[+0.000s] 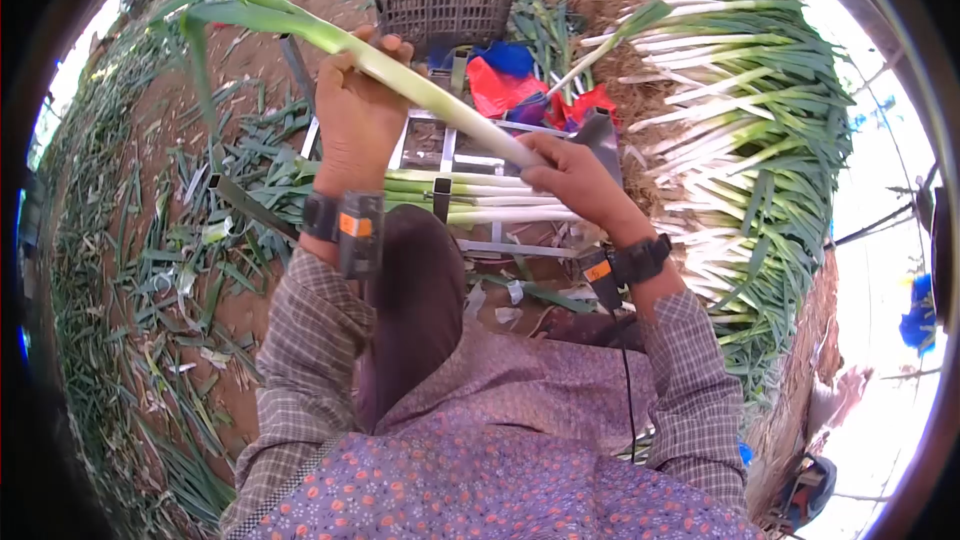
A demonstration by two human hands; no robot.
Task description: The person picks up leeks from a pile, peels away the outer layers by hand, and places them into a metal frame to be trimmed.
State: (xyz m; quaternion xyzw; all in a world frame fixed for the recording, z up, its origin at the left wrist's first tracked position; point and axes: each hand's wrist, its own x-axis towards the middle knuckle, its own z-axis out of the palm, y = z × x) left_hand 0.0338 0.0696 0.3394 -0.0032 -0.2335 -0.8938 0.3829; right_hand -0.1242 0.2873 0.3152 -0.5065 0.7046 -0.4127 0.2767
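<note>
A flowered apron (450,480) fills six o'clock as the left hand (358,125) grips a leek (430,97) at eleven and the right hand (582,180) pinches its white end, several racked leeks (490,202) lying in a metal frame (520,249) at twelve (far more sit outside, in a heap (740,140) at two).

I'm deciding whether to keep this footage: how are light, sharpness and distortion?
Head view: strong fisheye bending with a dark rim; glare whites out the far right; left hand, right hand and held leek fairly clear; leaf scraps near the left edge smeared.
</note>
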